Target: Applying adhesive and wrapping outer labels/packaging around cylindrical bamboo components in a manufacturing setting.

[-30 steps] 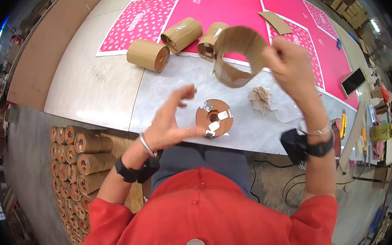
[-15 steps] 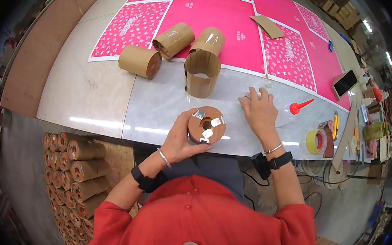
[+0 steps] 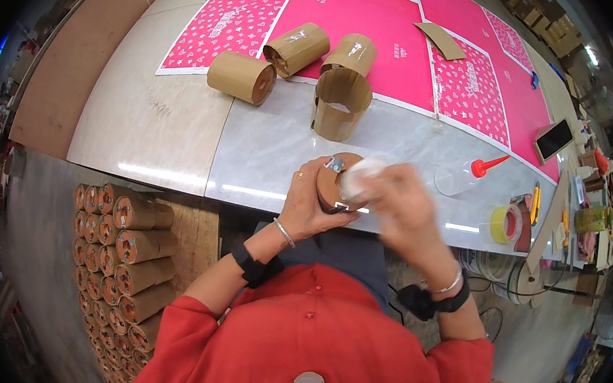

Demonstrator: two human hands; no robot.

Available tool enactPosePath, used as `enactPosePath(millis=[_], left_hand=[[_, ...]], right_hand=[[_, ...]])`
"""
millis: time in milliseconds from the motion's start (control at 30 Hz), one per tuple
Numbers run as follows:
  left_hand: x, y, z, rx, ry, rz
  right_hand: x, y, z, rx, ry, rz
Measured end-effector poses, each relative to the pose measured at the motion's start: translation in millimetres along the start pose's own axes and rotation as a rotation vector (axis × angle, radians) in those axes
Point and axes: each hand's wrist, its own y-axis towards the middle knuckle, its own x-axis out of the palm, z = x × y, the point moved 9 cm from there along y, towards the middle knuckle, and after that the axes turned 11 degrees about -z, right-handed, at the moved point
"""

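My left hand [image 3: 305,204] is wrapped round a squat reddish-brown round block [image 3: 329,186] at the table's near edge. Small metal clips [image 3: 336,163] sit at the rim of its top face. Over that face, my right hand [image 3: 408,211] presses a white wad [image 3: 359,178], blurred by motion, that looks like cloth. The wad and fingers cover the right part of the block. Just beyond stands an open brown cardboard tube [image 3: 340,118], upright, with more cardboard-wrapped cylinders [image 3: 240,78] behind it and to its left.
To the right are a clear squeeze bottle [image 3: 457,178] with a red nozzle, a yellow tape roll [image 3: 502,223], a yellow cutter [image 3: 536,204] and a phone [image 3: 554,141]. Pink printed sheeting [image 3: 351,13] covers the far table. Many wrapped cylinders [image 3: 143,246] are stacked below left.
My right hand has come from the tabletop to the block, bringing the white wad onto its top. The view has shifted slightly; my left hand keeps its hold.
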Motion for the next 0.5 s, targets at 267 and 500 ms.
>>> enactPosePath(millis=[267,500], left_hand=[[1,-2,-3,0.084,0.040,0.078],[1,-6,-1,0.115,0.096,0.098]], right_hand=[[32,39,31,0.055,-0.112,-0.105],[45,37,-10,-0.090,-0.126,-0.064]])
